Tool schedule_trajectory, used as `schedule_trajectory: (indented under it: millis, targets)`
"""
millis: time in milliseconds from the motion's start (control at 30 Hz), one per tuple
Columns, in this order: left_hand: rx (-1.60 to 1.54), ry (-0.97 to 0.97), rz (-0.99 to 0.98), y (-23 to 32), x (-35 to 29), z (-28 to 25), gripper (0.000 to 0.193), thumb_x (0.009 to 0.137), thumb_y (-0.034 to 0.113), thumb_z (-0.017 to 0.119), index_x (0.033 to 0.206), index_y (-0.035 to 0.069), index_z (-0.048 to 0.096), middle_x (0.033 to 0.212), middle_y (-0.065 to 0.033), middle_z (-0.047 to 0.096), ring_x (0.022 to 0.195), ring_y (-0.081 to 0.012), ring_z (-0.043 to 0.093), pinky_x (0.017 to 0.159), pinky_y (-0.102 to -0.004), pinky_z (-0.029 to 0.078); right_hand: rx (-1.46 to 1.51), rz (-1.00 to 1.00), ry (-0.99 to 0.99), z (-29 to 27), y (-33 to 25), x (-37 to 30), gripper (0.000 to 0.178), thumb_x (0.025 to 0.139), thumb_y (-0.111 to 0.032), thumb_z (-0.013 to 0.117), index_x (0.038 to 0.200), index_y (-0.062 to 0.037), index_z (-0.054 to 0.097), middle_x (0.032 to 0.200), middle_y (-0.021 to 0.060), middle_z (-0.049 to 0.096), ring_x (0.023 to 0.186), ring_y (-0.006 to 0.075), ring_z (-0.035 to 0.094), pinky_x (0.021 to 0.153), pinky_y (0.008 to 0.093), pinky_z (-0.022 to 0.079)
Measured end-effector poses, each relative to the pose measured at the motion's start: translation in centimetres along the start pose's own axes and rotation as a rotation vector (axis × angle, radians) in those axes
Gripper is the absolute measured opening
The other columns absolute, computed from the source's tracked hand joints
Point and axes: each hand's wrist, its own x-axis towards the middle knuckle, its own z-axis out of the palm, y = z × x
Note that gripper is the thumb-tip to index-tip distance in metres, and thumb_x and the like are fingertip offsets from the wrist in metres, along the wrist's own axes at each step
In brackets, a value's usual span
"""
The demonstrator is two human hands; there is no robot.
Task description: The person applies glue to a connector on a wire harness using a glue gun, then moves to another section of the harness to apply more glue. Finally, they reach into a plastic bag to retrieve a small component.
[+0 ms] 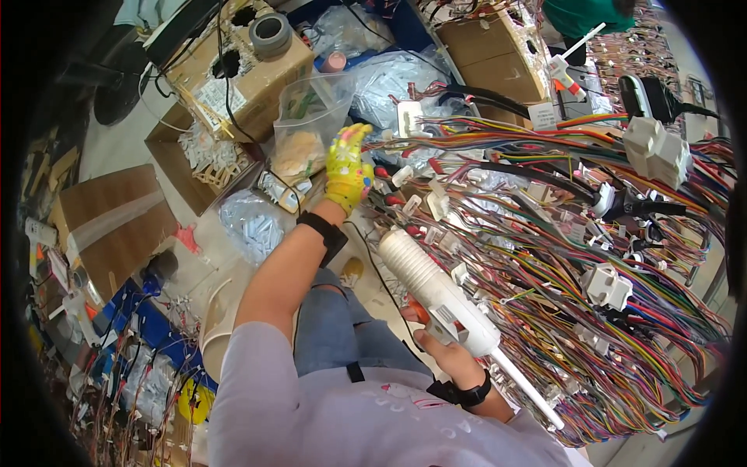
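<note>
My left hand wears a yellow patterned glove and is at the left end of a bundle of coloured wires. Its fingers curl toward the thumb around the wire ends; the exact grip is partly hidden. A white connector lies beside that bundle. My bare right hand, low in front of my body, grips a white hot glue gun with a ribbed barrel and an orange trigger. A long white glue stick sticks out of its rear, toward the lower right.
Thick layers of wire harnesses with white connectors fill the right side. Another glue gun lies at the upper right. Cardboard boxes, a tape roll and plastic bags of parts are at left and back. A dark cord hangs near me.
</note>
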Motion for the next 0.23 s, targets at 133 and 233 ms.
schedule_trajectory:
  millis: [133,233]
  targets:
    - [-0.274,-0.072,-0.323,1.0,-2.7,-0.2,0.030,0.074,0.010,0.054,0.103,0.006,0.059,0.102,-0.0164,0.059,0.100,-0.0312,0.055,0.089,-0.0386,0.043,0.021,0.147,0.016,-0.2,-0.3,-0.7,0.037,0.081,0.004,0.057,0.117,-0.0028,0.058,0.113,0.0107,0.063,0.110,0.0217,0.058,0.098,0.0353,0.044]
    - [-0.514,-0.062,-0.345,0.9,-3.4,1.2,0.027,0.081,0.016,0.055,0.104,0.005,0.062,0.101,-0.0179,0.064,0.095,-0.0244,0.061,0.087,-0.0329,0.046,0.006,0.039,-0.028,-0.3,0.5,-0.4,0.038,0.082,0.003,0.056,0.119,-0.0029,0.057,0.114,0.0105,0.063,0.111,0.0218,0.057,0.098,0.0351,0.043]
